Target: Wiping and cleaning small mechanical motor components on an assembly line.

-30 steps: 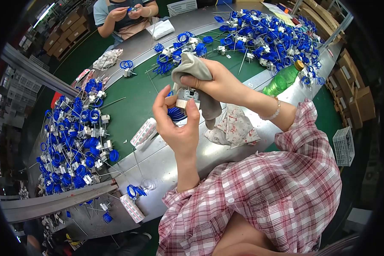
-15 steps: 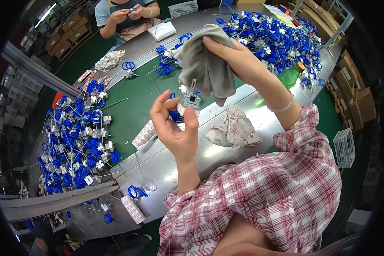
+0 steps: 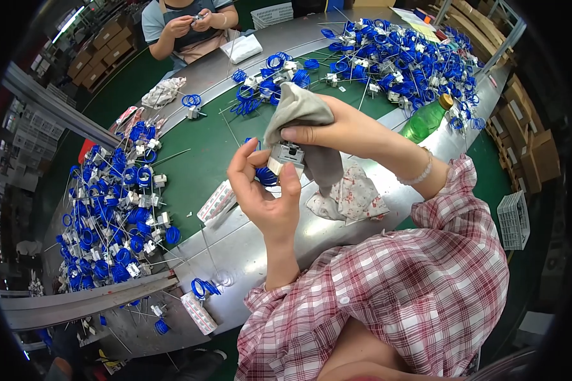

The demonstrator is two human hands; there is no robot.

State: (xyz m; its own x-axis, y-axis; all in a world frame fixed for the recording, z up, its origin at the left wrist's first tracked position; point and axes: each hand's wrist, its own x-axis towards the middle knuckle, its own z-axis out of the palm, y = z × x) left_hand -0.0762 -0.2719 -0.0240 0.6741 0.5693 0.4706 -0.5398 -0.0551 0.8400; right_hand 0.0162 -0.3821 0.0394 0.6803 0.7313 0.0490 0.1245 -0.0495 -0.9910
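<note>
While our left hand (image 3: 267, 206) pinches a block (image 3: 287, 157) inside near edge of table (image 3: 238, 260) | right hand (image 3: 333, 127) grips grey cloth (image 3: 301, 106) | likely wiping; next: steady pinch

Small white-and-silver block (image 3: 288, 155), tilted, its metal face with a dark opening showing; blue coil (image 3: 267, 178) at its seven o'clock; folded grey cloth (image 3: 326, 167) hanging against it from twelve round to four o'clock

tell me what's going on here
A person in a plaid shirt holds a white-and-metal part in the left hand, while the right hand holds a grey cloth against it. Blue-coiled parts are piled at left and far right. Across the table, a co-worker handles something small.
</note>
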